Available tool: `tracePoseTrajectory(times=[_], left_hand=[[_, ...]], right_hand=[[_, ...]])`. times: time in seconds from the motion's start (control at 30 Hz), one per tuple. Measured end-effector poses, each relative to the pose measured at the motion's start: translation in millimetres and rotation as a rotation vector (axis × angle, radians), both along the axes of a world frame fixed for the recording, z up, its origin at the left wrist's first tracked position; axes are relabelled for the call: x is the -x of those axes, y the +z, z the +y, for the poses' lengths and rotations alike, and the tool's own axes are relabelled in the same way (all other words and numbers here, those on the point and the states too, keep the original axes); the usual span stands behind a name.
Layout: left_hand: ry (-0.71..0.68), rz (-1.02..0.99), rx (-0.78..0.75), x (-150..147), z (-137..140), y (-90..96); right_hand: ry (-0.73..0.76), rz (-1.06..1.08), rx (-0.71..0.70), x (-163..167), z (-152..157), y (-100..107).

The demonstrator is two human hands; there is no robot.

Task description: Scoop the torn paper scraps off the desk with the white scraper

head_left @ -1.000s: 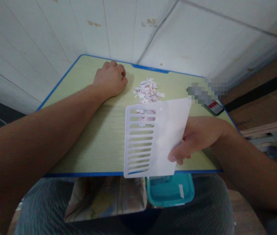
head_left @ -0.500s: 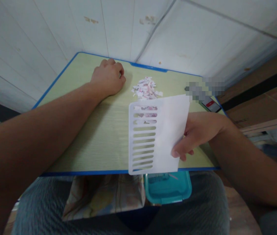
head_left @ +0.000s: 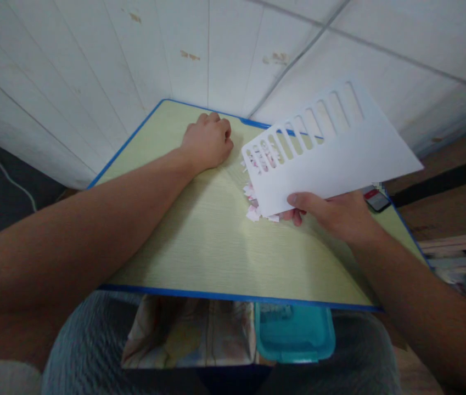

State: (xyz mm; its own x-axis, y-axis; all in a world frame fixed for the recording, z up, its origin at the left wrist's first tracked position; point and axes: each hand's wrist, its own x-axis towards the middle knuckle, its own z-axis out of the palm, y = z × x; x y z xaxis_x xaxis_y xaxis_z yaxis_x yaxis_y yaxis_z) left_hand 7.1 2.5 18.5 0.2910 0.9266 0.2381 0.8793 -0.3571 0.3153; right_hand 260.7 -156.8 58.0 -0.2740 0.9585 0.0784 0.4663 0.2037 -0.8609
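My right hand [head_left: 323,214] grips a white flat panel with a row of long slots [head_left: 315,170] by its near edge, thumb on top and fingers beneath. The panel slants over the table, its slotted side toward the wall. Small torn paper scraps [head_left: 253,213] lie under and beside its left end; some show through the slots, the others are covered. To the left, my left hand [head_left: 208,141] rests closed on the tabletop, knuckles toward the wall. Whatever its curled fingers may hold is hidden.
The pale green table [head_left: 200,247] has a blue rim and stands against a white panelled wall [head_left: 233,66]. A phone [head_left: 376,199] lies at its right edge. Below the front edge are a turquoise container [head_left: 298,334] and a patterned cloth bag [head_left: 187,340].
My right hand has swung the slotted panel up and away from the front edge, turning it so the slots face the wall, now over the scraps. My left hand stays closed; the view shifted.
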Motion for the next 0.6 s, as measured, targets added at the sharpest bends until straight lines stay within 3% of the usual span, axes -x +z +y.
tracePoseTrajectory(times=[0.27,0.47,0.6], left_hand=[[-0.01,-0.01,0.03,-0.9,1.7,0.3],[-0.004,0.02,0.05,-0.9,2.0,0.7],[0.006,0.045,0.054,-1.7,1.2,2.3]], right_hand=[[0.0,-0.133,-0.093,5.4,-8.1,-9.2],[0.059,-0.084,0.043,2.5,-7.6,-5.8],[0.085,-0.086,0.053,3.8,-8.4,-3.5]])
